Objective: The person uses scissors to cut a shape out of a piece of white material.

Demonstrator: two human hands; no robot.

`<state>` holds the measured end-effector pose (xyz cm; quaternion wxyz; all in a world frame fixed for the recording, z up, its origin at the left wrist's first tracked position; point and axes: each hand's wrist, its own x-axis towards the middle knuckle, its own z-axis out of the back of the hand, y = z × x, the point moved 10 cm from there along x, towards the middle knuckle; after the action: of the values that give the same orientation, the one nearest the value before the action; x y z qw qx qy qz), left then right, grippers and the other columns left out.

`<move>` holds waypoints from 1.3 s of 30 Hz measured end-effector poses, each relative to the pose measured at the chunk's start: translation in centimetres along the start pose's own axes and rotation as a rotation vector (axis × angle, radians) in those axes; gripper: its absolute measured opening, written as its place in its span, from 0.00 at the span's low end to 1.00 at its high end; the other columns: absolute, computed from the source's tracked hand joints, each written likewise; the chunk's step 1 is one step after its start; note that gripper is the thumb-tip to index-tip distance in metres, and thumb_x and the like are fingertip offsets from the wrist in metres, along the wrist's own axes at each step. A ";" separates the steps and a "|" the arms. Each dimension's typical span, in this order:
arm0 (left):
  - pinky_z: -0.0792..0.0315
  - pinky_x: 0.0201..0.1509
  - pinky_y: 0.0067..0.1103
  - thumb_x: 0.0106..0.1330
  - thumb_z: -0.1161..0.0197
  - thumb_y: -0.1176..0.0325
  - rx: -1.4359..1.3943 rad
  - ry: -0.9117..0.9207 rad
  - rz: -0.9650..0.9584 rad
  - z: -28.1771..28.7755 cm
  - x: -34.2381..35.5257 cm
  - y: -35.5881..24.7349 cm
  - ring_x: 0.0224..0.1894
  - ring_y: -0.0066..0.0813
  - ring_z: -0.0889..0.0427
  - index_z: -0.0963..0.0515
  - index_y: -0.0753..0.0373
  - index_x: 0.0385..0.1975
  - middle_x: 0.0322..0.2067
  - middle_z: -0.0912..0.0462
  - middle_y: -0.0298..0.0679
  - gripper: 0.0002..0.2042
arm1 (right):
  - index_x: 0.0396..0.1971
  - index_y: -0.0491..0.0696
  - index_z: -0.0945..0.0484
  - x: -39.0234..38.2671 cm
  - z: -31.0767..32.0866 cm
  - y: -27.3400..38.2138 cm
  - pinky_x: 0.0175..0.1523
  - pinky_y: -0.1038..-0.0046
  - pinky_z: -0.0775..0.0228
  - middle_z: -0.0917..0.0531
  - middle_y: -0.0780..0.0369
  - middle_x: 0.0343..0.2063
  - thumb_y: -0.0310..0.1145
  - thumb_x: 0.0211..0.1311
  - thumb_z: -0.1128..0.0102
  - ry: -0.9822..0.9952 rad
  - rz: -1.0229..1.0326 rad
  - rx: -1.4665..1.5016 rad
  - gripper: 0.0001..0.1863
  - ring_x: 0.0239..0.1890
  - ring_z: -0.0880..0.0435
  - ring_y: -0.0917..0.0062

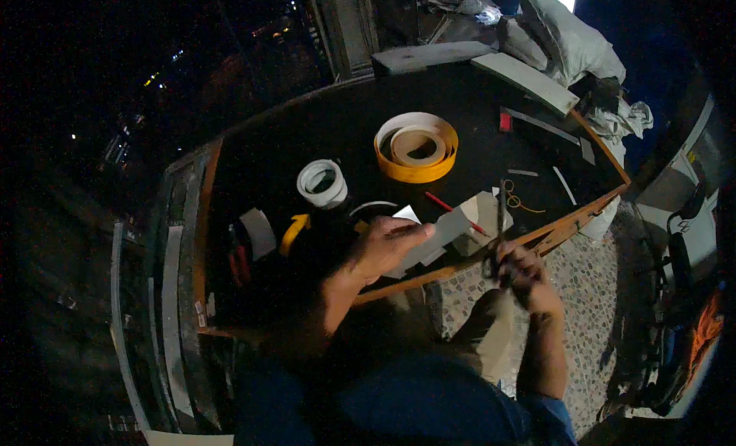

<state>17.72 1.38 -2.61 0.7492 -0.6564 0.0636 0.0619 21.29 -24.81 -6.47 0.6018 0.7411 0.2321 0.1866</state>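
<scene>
My left hand [379,254] grips a grey flat piece [441,233], with a white piece [405,213] showing at its upper edge. To the right, my right hand [526,273], blurred, is closed on dark scissors [500,222], their long blades pointing up. A red pen [438,201] lies just beyond the grey piece, beside a cream sheet [483,210]. A thin yellow cord [529,209] lies right of the scissors. A yellow roll [414,171] with a brown inner ring, white rolls [313,177] and a yellow curved strip [295,229] lie farther back on the bench.
The dark bench [268,139] has wooden edges. Boards [529,80] and white sacks [567,39] sit at its back right. Red-handled tools [236,258] lie at the left, metal strips [175,308] beside the bench. A speckled floor [583,308] shows below.
</scene>
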 end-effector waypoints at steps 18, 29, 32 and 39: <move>0.27 0.31 0.23 0.73 0.34 0.59 0.361 0.012 -0.160 -1.9 0.2 -3.2 0.27 0.17 0.23 0.14 0.68 0.42 0.24 0.17 0.33 0.16 | 0.65 0.45 0.28 -3.3 -5.5 -5.8 0.48 0.71 0.25 0.16 0.61 0.42 0.34 0.58 0.25 0.347 -0.006 -0.043 0.35 0.41 0.16 0.75; 0.23 0.39 0.22 0.72 0.33 0.64 0.396 0.180 -0.123 -3.6 -1.0 -3.6 0.34 0.17 0.19 0.14 0.69 0.41 0.31 0.12 0.37 0.12 | 0.68 0.46 0.27 -1.3 -6.9 0.0 0.66 0.65 0.32 0.16 0.55 0.55 0.31 0.55 0.28 0.441 0.018 -0.345 0.37 0.58 0.19 0.70; 0.23 0.40 0.22 0.72 0.34 0.64 0.496 0.175 -0.124 -3.5 -1.7 -5.3 0.34 0.17 0.18 0.14 0.69 0.42 0.32 0.11 0.38 0.12 | 0.68 0.44 0.27 -1.1 -6.7 -0.3 0.65 0.66 0.31 0.15 0.55 0.54 0.29 0.54 0.29 0.464 -0.037 -0.370 0.37 0.56 0.18 0.71; 0.23 0.39 0.24 0.71 0.33 0.61 0.386 0.178 -0.156 -3.1 -1.8 -5.0 0.33 0.18 0.18 0.13 0.67 0.42 0.31 0.11 0.40 0.13 | 0.68 0.44 0.28 -0.8 -7.2 0.3 0.66 0.67 0.32 0.15 0.53 0.56 0.26 0.53 0.31 0.476 0.011 -0.407 0.38 0.57 0.17 0.70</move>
<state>16.83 -2.31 2.16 0.8548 -0.5067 0.0894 -0.0676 16.65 -19.55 -4.73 0.6655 0.5420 0.3204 0.4008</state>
